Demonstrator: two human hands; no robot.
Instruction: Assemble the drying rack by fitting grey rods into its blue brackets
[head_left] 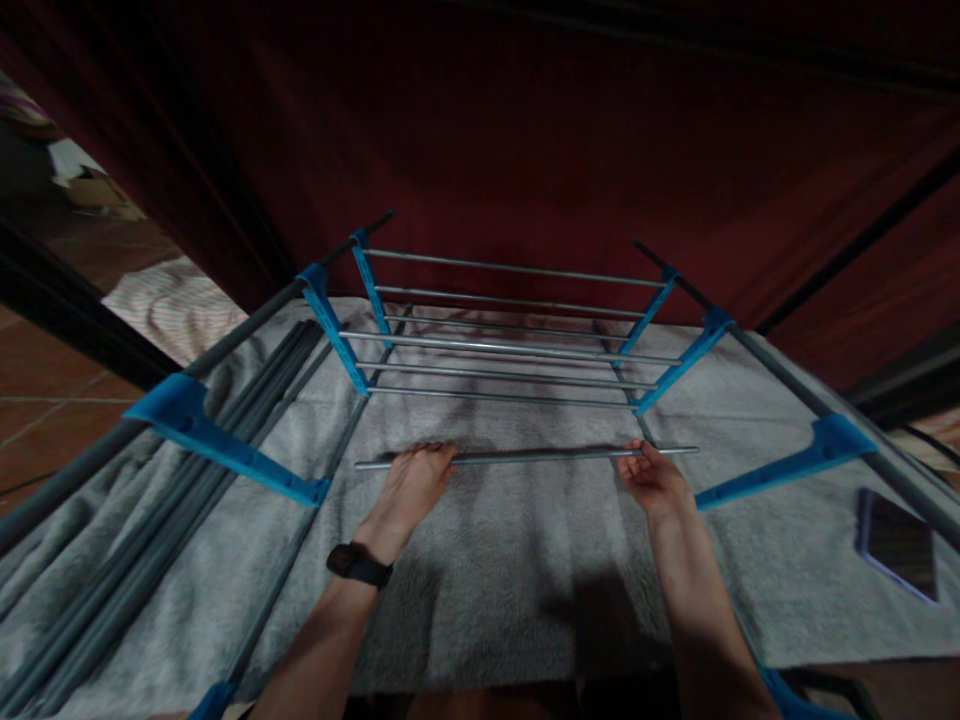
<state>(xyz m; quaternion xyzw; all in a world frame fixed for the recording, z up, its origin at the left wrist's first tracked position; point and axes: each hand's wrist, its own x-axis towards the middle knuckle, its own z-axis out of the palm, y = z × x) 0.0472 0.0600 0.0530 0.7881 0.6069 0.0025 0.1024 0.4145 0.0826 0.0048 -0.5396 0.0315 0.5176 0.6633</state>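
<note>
A loose grey metal rod (525,456) lies crosswise in front of me, above a grey towel (487,560). My left hand (409,488), with a black watch on its wrist, has its fingers curled over the rod near its left end. My right hand (652,478) grips the rod near its right end. Beyond the rod stands a rack shelf (502,345) of several parallel metal rods set between blue plastic brackets (334,325).
Blue side brackets (225,440) and grey frame tubes run down both sides. A bundle of loose grey rods (150,540) lies at the left. A dark phone (900,545) rests on the towel at the right. A dark red curtain (525,130) hangs behind.
</note>
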